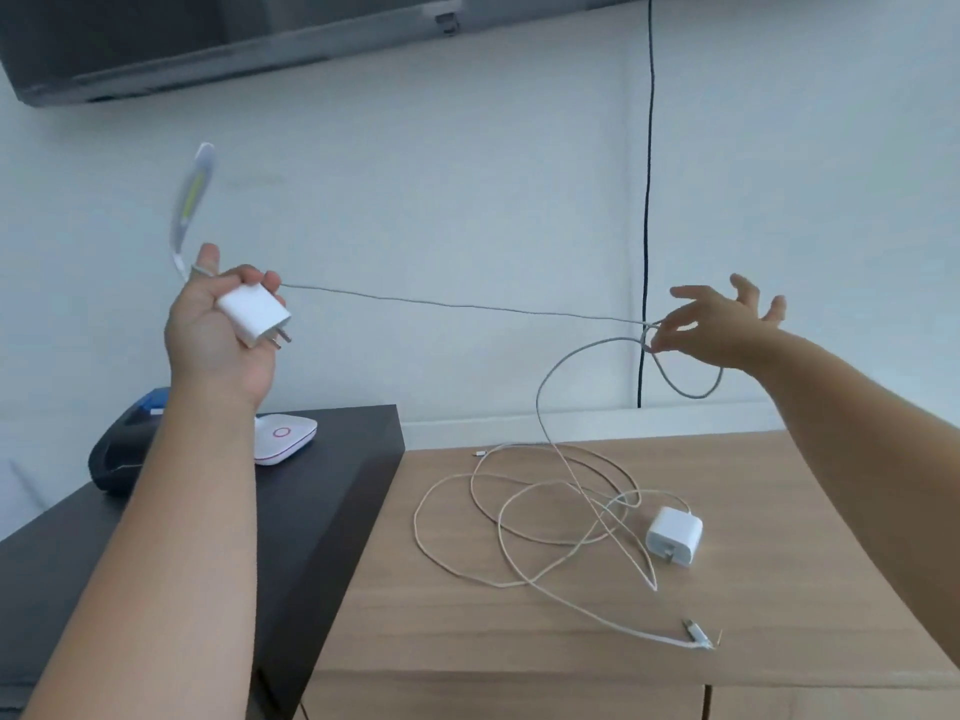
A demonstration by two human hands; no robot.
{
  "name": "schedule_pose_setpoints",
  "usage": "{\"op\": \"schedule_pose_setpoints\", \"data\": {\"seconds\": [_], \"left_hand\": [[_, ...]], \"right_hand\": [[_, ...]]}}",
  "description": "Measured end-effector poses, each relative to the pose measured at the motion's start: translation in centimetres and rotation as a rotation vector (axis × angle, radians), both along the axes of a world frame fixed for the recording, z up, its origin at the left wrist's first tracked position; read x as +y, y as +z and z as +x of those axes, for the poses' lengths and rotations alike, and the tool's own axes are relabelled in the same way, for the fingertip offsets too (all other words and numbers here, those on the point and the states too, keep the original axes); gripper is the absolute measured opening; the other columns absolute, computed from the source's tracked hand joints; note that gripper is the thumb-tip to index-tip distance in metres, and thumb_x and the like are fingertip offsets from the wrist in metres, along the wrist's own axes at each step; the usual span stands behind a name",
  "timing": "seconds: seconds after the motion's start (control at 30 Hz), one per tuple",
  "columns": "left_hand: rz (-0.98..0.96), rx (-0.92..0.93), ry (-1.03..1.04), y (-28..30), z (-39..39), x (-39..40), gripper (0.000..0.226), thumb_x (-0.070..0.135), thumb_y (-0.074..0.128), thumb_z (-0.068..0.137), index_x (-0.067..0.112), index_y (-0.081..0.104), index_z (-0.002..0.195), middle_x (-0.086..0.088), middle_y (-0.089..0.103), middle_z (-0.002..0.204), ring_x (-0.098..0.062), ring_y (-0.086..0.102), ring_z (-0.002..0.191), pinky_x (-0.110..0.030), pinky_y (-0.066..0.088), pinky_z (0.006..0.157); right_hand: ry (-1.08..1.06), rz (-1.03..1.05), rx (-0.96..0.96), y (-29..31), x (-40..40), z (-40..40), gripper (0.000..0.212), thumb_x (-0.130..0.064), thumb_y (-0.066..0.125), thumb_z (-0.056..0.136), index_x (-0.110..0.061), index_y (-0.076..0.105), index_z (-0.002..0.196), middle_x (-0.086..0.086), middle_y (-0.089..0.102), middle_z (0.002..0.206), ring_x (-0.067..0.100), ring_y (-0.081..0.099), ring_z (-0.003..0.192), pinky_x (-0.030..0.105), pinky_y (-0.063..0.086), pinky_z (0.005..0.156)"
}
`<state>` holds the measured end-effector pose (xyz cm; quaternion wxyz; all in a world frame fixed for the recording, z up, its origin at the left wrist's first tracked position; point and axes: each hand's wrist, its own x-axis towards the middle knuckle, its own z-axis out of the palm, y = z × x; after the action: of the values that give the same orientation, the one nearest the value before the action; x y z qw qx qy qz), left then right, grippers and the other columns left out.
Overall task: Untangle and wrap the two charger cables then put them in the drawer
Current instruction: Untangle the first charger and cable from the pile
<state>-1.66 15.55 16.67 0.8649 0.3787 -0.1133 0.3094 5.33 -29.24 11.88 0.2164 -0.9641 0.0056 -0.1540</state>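
My left hand (218, 324) is raised at the left and grips a white charger plug (254, 314). Its grey cable (457, 304) runs taut across to my right hand (722, 324), whose thumb and forefinger pinch it where it forms a loop. From there the cable drops to the wooden cabinet top (779, 511). A second white charger plug (674, 535) lies on that top with its pale cable (498, 543) in loose tangled loops, crossed by the first cable. A cable connector end (693, 631) rests near the front edge.
A dark lower table (337, 485) stands to the left, bearing a white desk lamp base (283, 436) with a curved lamp head (195, 194) and a black object (124, 454). A black cord (647, 200) hangs down the wall. A screen's lower edge (208, 44) is above.
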Motion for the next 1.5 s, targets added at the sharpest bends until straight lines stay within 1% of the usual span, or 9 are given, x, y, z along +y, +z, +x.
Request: {"op": "schedule_pose_setpoints", "data": {"seconds": [0.17,0.43,0.57,0.77,0.9,1.07,1.23,1.37,1.5], "left_hand": [[-0.133,0.151,0.074,-0.9,2.3,1.3,0.025,0.009,0.046,0.089,0.013,0.047,0.114,0.004,0.075,0.076,-0.02,0.066,0.091,-0.022,0.048,0.067],[0.083,0.4,0.221,-2.7,4.3,-0.8,0.041,0.005,0.047,0.095,0.012,0.046,0.135,0.005,0.065,0.127,-0.013,0.068,0.101,-0.024,0.051,0.074],[0.321,0.332,0.176,-4.1,3.2,-5.6,0.082,0.008,0.042,0.093,0.034,-0.007,0.154,0.011,0.065,0.119,-0.013,0.069,0.09,-0.023,0.037,0.045],[0.654,0.207,-0.009,-4.9,1.9,-15.0,0.089,0.002,0.047,0.095,0.045,-0.007,0.15,0.003,0.063,0.125,-0.022,0.065,0.072,-0.015,0.035,0.033],[0.976,0.143,-0.142,-6.0,2.1,-20.1,0.096,0.006,0.057,0.094,0.048,-0.009,0.149,0.002,0.065,0.125,-0.019,0.062,0.071,-0.015,0.048,0.055],[1.266,0.172,-0.104,-6.6,2.7,-22.1,0.046,0.026,0.066,0.09,0.035,0.055,0.133,0.01,0.068,0.091,-0.012,0.062,0.066,-0.016,0.048,0.068],[1.22,0.251,-0.099,-6.5,2.8,-20.9,0.016,0.026,0.063,0.093,0.02,0.073,0.082,0.001,0.066,0.073,-0.014,0.061,0.063,-0.02,0.052,0.068],[1.154,0.32,-0.113,-6.7,3.0,-18.9,0.026,0.022,0.057,0.097,0.019,0.071,0.075,-0.008,0.068,0.078,-0.014,0.06,0.061,-0.033,0.051,0.072],[1.086,0.413,-0.034,-6.9,3.4,-16.6,0.021,0.024,0.058,0.096,0.015,0.072,0.083,0.001,0.064,0.067,-0.016,0.06,0.06,-0.032,0.046,0.073]], "right_hand": [[0.529,0.786,0.086,4.4,-2.3,-2.8,0.01,-0.021,0.073,0.076,-0.021,0.076,0.085,-0.022,0.057,0.133,0.004,0.028,0.137,0.043,0.001,0.113],[0.162,-0.249,0.274,2.6,-1.6,-2.5,0.025,-0.044,0.075,0.065,-0.03,0.071,0.085,-0.024,0.052,0.133,0.009,0.016,0.141,0.052,0.007,0.117],[0.14,-0.111,0.08,1.5,-0.2,-2.5,0.003,-0.04,0.071,0.074,-0.042,0.068,0.075,-0.037,0.04,0.133,0.018,-0.003,0.147,0.058,-0.008,0.112],[0.182,0.014,0.032,0.8,1.5,-2.5,0.001,-0.049,0.066,0.077,-0.049,0.066,0.078,-0.036,0.036,0.14,0.016,0.002,0.146,0.055,-0.005,0.114],[0.424,0.176,0.007,0.5,2.4,-3.0,0.011,-0.045,0.073,0.073,-0.041,0.072,0.083,-0.029,0.057,0.119,0.008,0.042,0.129,0.043,0.027,0.114],[0.476,0.326,-0.001,1.3,2.7,-4.9,0.014,-0.025,0.074,0.081,-0.013,0.073,0.074,-0.011,0.052,0.051,0.007,0.045,0.05,0.019,0.038,0.055],[0.479,0.835,0.0,0.7,0.7,-5.2,0.031,-0.03,0.062,0.091,-0.021,0.074,0.065,0.009,0.05,0.068,0.013,0.031,0.052,0.02,0.027,0.048],[0.463,1.435,-0.09,0.0,-1.6,-4.1,0.024,-0.014,0.057,0.093,-0.019,0.064,0.116,-0.007,0.039,0.054,0.007,0.031,0.044,0.016,0.026,0.04],[0.351,1.093,-0.015,-1.0,-3.7,-4.0,0.024,-0.014,0.065,0.089,-0.012,0.063,0.114,-0.004,0.026,0.057,0.011,0.018,0.044,0.02,0.018,0.038]]}}
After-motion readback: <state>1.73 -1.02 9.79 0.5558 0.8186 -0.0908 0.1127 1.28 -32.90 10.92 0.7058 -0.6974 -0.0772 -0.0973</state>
